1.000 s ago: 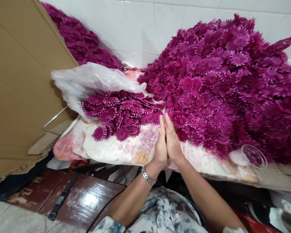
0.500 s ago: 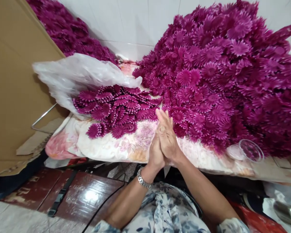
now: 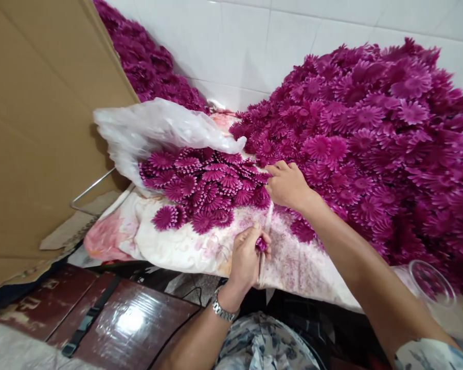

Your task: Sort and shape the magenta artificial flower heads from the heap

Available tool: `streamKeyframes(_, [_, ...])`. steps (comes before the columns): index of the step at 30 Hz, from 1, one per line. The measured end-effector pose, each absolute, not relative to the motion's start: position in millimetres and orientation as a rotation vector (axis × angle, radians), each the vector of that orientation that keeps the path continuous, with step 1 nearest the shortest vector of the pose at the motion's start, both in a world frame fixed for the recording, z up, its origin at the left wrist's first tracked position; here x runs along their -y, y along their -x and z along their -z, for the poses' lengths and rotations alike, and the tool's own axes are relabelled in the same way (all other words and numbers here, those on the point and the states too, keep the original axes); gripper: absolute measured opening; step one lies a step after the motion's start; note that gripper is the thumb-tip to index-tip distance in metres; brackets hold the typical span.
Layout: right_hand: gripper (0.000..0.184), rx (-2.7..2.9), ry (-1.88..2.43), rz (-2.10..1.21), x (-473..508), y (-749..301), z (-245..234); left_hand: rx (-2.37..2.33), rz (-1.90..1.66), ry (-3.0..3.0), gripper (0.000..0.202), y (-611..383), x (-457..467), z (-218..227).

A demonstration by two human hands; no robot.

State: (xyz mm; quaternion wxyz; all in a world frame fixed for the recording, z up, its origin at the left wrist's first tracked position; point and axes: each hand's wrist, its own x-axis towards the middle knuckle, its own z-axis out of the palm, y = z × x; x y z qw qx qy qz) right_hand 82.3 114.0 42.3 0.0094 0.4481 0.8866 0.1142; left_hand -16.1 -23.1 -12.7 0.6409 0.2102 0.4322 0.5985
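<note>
Hands apart now: a second ago both palms were pressed flat together at the edge of the flowers; they have since separated, and the view has tipped a little.

- Left hand (image 3: 249,254): low, over the floral cloth (image 3: 170,244), thumb and fingers pinched closed on a small purple piece (image 3: 261,244). A thin pale stem (image 3: 269,218) runs up from that pinch toward the other hand (strip or stick, I cannot tell which). Wristwatch (image 3: 220,311) on this arm.
- Right hand (image 3: 289,184): higher, knuckles up, fingers curled down where the smaller heap of flowers (image 3: 204,185) meets the big heap (image 3: 370,149). It touches the blooms; whether it has one pinched I cannot tell, as the fingertips are hidden.
- Smaller heap spills from under a plastic bag (image 3: 158,126), just beside the left hand's pinch. Big heap rises against the tiled wall (image 3: 293,41) to the right.
- Cardboard sheet (image 3: 42,128) leans at far left. A clear cup (image 3: 432,280) stands at the near right edge of the cloth, close under the right forearm.

Risks, as I judge them from my end:
- The purple piece is tiny and held by fingertips only; a slackened pinch would drop it into the cloth's busy print, where it would be hard to find.
- The right forearm passes near the cup; a sweep back could tip it off the edge.
- Dragging at the heap's foot could slide blooms down over the work spot.
</note>
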Motion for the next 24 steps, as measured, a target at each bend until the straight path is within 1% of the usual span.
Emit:
streamKeyframes(6, [0.022,-2.628,-1.3,-0.335,-139.4,-75.4,-26.5,-0.929,-1.378,-0.475,0.036,25.3,22.9,14.4])
streamKeyframes(12, [0.032,-2.676,-1.295,-0.355,-136.4,-80.4,-41.9,-0.917,-1.34,-0.473,0.036,26.8,23.4,19.3])
streamKeyframes(16, [0.037,-2.836,-1.373,-0.301,-124.2,-96.7,-62.2,-0.916,-1.327,-0.469,0.035,25.3,24.4,20.9])
streamKeyframes(19, [0.039,-2.955,-1.485,-0.363,-100.5,-120.9,-71.5,-0.914,-1.364,-0.515,0.036,22.9,25.4,20.9])
streamKeyframes(21, [0.037,-2.936,-1.582,-0.429,-80.9,-138.9,-71.2,-0.902,-1.372,-0.547,0.037,20.2,26.5,19.7])
streamKeyframes(24, [0.031,-2.864,-1.653,-0.428,-57.4,-161.2,-63.0,-0.848,-1.37,-0.572,0.037,14.6,28.9,16.9])
